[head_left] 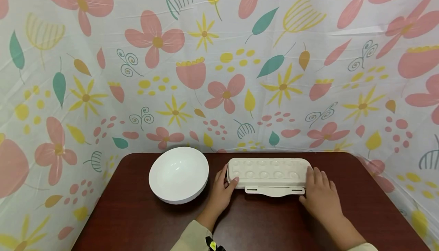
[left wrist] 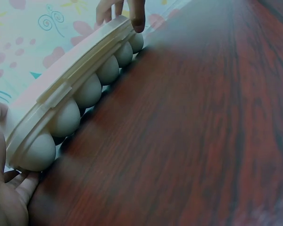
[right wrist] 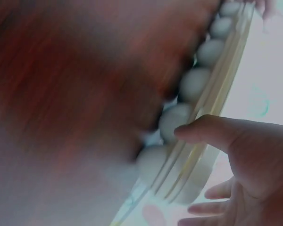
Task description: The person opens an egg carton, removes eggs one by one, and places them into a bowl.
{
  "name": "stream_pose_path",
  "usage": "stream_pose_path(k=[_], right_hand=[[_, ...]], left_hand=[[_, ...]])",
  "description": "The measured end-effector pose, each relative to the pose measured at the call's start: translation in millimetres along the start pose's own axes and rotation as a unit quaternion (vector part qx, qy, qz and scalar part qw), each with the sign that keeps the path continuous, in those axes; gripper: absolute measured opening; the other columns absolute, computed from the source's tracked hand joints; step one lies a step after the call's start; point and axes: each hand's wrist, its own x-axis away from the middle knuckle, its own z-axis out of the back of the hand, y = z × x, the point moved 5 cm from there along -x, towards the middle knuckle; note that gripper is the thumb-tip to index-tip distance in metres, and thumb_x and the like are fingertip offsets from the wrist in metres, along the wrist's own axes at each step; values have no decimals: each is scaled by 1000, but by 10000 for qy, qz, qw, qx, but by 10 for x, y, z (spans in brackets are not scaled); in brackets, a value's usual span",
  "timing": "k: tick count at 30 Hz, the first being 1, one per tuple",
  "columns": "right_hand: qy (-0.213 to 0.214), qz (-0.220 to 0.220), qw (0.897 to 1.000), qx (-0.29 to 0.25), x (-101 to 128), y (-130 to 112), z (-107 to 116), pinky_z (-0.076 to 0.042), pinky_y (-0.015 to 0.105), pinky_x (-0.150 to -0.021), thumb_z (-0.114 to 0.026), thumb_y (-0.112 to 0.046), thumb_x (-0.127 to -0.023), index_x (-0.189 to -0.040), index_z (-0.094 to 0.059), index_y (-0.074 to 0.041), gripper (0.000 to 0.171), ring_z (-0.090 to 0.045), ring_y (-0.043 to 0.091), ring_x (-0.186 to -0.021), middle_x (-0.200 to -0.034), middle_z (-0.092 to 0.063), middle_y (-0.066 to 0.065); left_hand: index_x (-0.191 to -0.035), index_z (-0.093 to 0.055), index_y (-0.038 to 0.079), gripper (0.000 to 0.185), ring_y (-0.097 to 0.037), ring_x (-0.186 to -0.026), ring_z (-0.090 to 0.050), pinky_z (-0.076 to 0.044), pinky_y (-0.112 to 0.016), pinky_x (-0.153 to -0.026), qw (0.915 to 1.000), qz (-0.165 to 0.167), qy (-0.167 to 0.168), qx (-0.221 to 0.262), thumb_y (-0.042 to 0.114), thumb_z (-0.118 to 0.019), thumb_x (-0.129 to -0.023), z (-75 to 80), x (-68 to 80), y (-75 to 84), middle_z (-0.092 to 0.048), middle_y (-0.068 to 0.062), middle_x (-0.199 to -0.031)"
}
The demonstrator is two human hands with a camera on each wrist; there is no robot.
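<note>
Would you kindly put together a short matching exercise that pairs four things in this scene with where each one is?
Things:
1. white bowl
2. egg box
3. left hand
4. right hand

Places:
A. at the box's left end, thumb against it
B. on the table, left of the box, apart from both hands
C. between the two hands, lid closed
D. at the box's right end, fingers on it

Pairs: 1-B, 2-C, 3-A, 4-D
</note>
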Motion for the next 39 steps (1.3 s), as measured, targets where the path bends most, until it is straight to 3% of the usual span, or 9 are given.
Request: stream_pose_path(k=[4,8,11,14,20,28,39], right_hand=[[-442,-355,9981,-228,11,172,-47,-39,73,-96,-84,-26,-76,-146,-25,20,103,-43,62,-124,-138,-43,44],[-745,-529,9949,-436,-3,280,-103,-47,67,-81,-80,-29,-80,-140,-28,23,95,-56,59,-106,-126,-50,46],[-1051,-663,9900,-669,-14,318,-141,-50,63,-72,-77,-30,-84,-139,-28,22,90,-62,56,-93,-125,-51,46],[-1192,-762,9855,-938,-15,331,-153,-51,61,-70,-74,-31,-87,-140,-27,21,88,-64,54,-93,-127,-50,45],[-1023,-812,9837,-1234,-3,320,-127,-50,61,-75,-74,-34,-89,-139,-31,17,83,-62,55,-101,-120,-55,42],[-889,-809,9805,-1558,45,280,-73,-49,63,-80,-75,-30,-87,-138,-34,18,81,-58,57,-109,-117,-56,43],[-702,-834,9766,-1853,99,252,-33,-46,65,-90,-73,-27,-88,-138,-35,19,78,-53,53,-115,-126,-49,42]], left_hand=[[-161,-26,11,79,-31,-145,-39,-46,-49,-110,9999,-67,-21,-132,49,-59,-99,-6,29,5,-36,-15,-158],[-161,-25,12,79,-29,-146,-38,-45,-48,-112,9998,-83,-39,-184,49,-58,-100,-9,48,12,-35,-13,-159],[-161,-24,12,78,-28,-147,-37,-45,-48,-112,9996,-108,-72,-242,49,-57,-101,-16,55,20,-32,-12,-161],[-161,-24,9,77,-29,-147,-36,-46,-49,-110,9992,-216,-80,-312,46,-55,-102,-21,62,45,-31,-13,-161],[-161,-23,9,74,-27,-149,-34,-43,-47,-113,9991,-223,-22,-357,44,-54,-103,-14,77,98,-29,-10,-163],[-161,-24,13,71,-26,-151,-30,-30,-51,-121,9987,-250,86,-444,43,-53,-104,3,100,165,-28,-8,-164],[-161,-27,15,69,-28,-147,-37,-34,-53,-118,9955,-398,382,-771,50,-47,-105,3,167,199,-32,-7,-161]])
